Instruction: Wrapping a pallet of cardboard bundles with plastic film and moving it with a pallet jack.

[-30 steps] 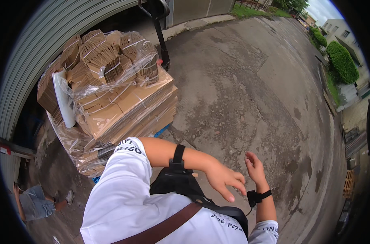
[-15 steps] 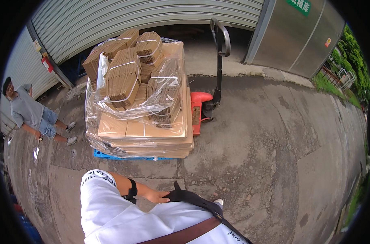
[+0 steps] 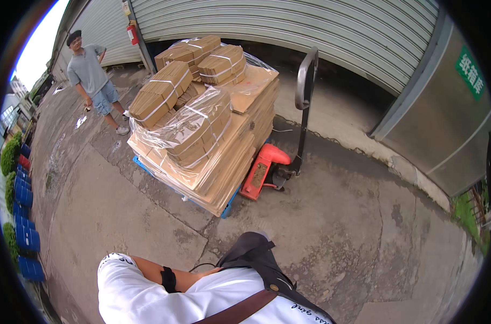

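My left hand (image 3: 209, 271) rests against the black apron (image 3: 251, 255) at my waist, and its fingers are hidden. A black band (image 3: 168, 279) circles that wrist. My right hand is out of view. Ahead, strapped bundles of folded cardboard (image 3: 162, 93) lie on a tall stack of flat cardboard sheets (image 3: 251, 141), partly covered by clear plastic wrap (image 3: 189, 121). Beneath the stack is a blue pallet (image 3: 227, 209). A red pallet jack (image 3: 263, 166) stands at its right side, its dark handle (image 3: 305, 89) upright. Neither the load nor the jack is touched by my visible arm.
A person (image 3: 91, 73) in a grey shirt stands beyond the load at left. Behind it is a partly raised roller shutter (image 3: 288, 27), with a metal panel (image 3: 434, 129) at right. Blue containers (image 3: 27, 235) line the far left. The concrete ground (image 3: 337, 243) is cracked.
My view has swung left, so the load sits tilted and farther right, and the blue containers show more. My left hand's fingers, visible before at the apron, are now hidden.
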Action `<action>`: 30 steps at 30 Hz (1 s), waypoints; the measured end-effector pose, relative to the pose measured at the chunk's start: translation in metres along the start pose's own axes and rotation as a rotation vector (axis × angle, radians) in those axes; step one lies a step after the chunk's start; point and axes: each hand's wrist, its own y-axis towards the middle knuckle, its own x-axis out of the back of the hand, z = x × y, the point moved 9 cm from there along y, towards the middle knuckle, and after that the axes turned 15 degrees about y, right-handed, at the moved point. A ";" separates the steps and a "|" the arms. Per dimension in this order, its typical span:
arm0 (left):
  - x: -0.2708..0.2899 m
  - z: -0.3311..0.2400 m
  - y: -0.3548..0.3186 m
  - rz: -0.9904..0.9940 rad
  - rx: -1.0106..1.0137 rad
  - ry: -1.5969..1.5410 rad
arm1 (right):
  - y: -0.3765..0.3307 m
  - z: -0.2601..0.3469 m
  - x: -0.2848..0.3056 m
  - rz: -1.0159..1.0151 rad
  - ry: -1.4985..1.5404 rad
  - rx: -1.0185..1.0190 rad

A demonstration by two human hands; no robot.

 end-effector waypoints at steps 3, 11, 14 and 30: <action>-0.001 -0.057 0.037 -0.135 -0.072 -0.238 | 0.080 0.070 0.016 0.140 -0.145 0.013; 0.063 -0.217 0.086 -0.299 0.111 -1.014 | 0.245 0.215 0.008 0.382 -0.455 0.026; 0.073 -0.238 0.100 -0.211 0.184 -1.013 | 0.284 0.251 0.010 0.440 -0.546 0.016; 0.335 -0.684 -0.097 -2.430 -0.057 0.749 | 0.500 0.514 0.113 0.670 -1.020 0.164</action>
